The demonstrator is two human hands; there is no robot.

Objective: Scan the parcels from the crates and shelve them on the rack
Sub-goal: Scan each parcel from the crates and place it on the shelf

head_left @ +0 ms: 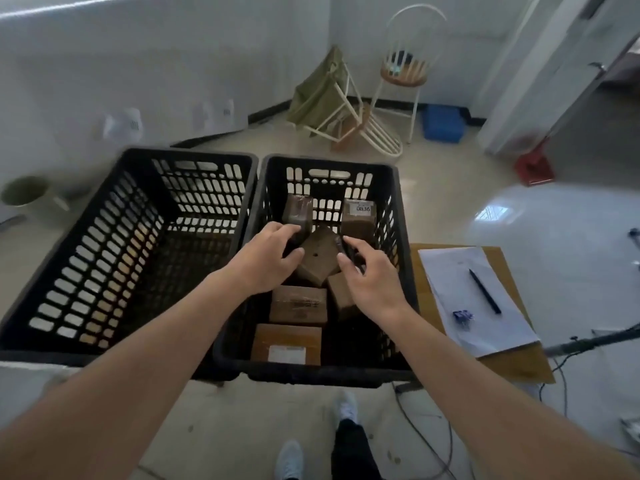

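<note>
While both hands are reaching down into the right-hand crate (403, 216), the left-hand crate (138, 237) is sitting just left of the grip, touching its neighbour along one wall and showing no parcels inside. The left hand (266, 261) is curling its fingers over the left edge of a tilted brown parcel (317, 259), thumb and fingers closing on it. That parcel is lying between the two hands, propped on the others. Beyond the grip, two upright parcels are leaning at the far wall: a dark one (298, 211) and a labelled parcel (358, 216) reading 0836. Nearer than the grip, a flat parcel (298, 304) and a parcel with a white label (286, 344) are lying on the crate floor. The right hand (370, 282) is pinching the tilted parcel's right corner with thumb and curled fingers. Right of the grip, a desk (519, 368) is carrying a sheet of paper (460, 289), a pen (485, 291) and a small blue clip (462, 316).
</note>
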